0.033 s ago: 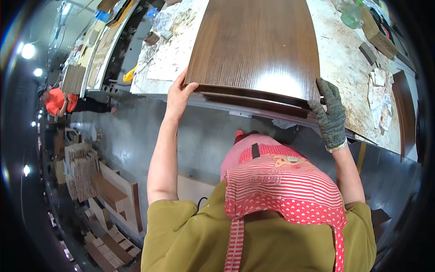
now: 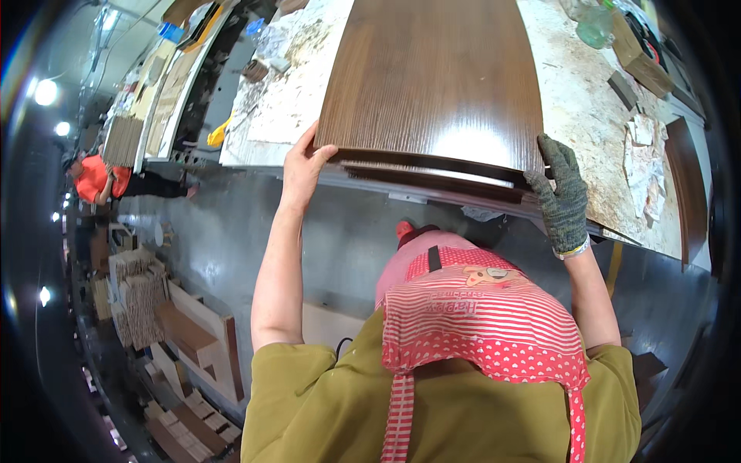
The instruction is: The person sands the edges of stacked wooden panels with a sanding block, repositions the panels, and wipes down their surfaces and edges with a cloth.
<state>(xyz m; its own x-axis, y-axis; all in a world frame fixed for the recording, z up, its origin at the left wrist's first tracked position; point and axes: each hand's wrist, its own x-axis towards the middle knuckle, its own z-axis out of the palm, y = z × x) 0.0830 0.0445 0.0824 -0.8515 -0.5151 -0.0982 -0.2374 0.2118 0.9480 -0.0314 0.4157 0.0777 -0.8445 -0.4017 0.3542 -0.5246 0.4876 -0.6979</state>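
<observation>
A dark brown wood-grain panel (image 2: pixel 432 81) lies lengthwise over the worktable, its near edge facing me. At its near left corner my bare left hand (image 2: pixel 302 174) grips the edge, thumb on the near side. My right hand (image 2: pixel 562 199), in a dark grey knitted glove, is closed round the near right corner. Beneath this panel shows the edge of another brown board (image 2: pixel 440 182), with a dark gap and a pale strip between them. The far end of the panel runs out of view.
The worktable's pale, stained top (image 2: pixel 282 108) shows on both sides. At right are a crumpled cloth (image 2: pixel 645 166), a dark block (image 2: pixel 622 89), a cardboard box (image 2: pixel 639 58) and a green bottle (image 2: pixel 596 29). A co-worker in orange (image 2: pixel 94 176) stands left, near stacked boards (image 2: pixel 135 289).
The view has shifted very slightly. A pale strip shows more brightly in the gap under the panel's near edge. Both hands keep their grip at the corners.
</observation>
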